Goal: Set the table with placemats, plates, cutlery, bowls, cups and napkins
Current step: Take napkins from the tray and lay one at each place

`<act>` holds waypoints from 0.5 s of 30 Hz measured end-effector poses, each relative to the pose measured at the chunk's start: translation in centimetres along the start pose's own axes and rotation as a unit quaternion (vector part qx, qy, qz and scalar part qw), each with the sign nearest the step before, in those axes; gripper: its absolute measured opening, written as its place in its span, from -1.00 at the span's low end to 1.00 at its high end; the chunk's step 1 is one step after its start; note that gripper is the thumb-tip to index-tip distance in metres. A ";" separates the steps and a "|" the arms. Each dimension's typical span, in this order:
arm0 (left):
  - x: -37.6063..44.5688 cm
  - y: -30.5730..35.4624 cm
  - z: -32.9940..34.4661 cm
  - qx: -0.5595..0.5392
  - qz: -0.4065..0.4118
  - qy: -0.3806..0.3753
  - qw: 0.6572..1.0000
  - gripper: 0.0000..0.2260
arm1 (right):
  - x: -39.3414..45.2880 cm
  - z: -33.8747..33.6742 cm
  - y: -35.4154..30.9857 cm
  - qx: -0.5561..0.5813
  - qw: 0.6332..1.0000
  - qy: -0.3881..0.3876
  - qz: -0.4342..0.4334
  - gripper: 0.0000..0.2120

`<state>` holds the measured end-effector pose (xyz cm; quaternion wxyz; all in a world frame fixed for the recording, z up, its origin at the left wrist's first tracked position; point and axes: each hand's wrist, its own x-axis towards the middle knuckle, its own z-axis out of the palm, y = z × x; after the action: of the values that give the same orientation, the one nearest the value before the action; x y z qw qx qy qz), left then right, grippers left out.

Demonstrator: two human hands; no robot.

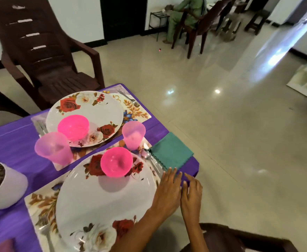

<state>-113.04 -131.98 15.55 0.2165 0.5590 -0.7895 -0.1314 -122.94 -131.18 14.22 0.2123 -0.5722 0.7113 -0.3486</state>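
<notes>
I see the purple-clothed table spread left of my hands. Just left of them sits the near white round plate with red roses, carrying a bright pink plastic bowl. The folded teal cloth napkin lies at the table corner, just ahead of my fingertips. My left hand rests flat, fingers straight, touching its near edge; my right hand lies open beside it, holding nothing.

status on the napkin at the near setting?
Both hands open: left hand, right hand. Left fingers on teal napkin, flat beside near plate. Nothing blocking.
</notes>
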 end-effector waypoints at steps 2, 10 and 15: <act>-3.4 0.8 -0.5 -0.012 -0.003 -0.011 1.000 -0.56 | -3.9 -0.5 -0.3 0.000 1.000 0.029 0.000 -0.52; -20.5 3.8 -4.5 -0.074 0.127 -0.109 0.983 -0.61 | -25.1 -2.8 -0.9 -0.032 0.988 0.099 0.112 -0.55; -29.0 5.0 -3.1 -0.063 0.155 -0.166 0.972 -0.72 | -36.2 -4.2 1.3 -0.043 0.961 0.163 0.221 -0.61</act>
<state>-107.53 -102.90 14.85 0.1353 0.3852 -0.8817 -0.2363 -117.55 -95.21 12.54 0.1406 -0.3445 0.8594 -0.3506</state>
